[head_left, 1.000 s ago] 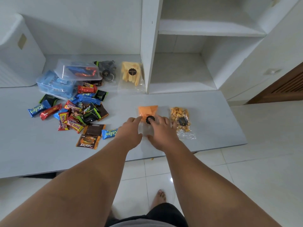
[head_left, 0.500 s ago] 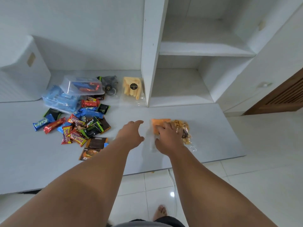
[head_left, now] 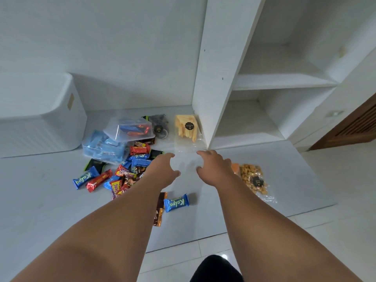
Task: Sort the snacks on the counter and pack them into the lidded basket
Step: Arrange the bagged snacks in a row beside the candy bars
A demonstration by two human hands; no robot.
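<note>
Yellow bag (head_left: 186, 128) lies on the worktop (head_left: 40, 200) just beside the post (head_left: 219, 88), its long axis pointing away, just beyond the left hand (head_left: 162, 171) and the perhaps nearer right hand (head_left: 211, 167), both empty with fingers loosely spread.

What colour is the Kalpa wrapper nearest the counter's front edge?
That Kalpa wrapper is blue with green letters; head view.
</note>
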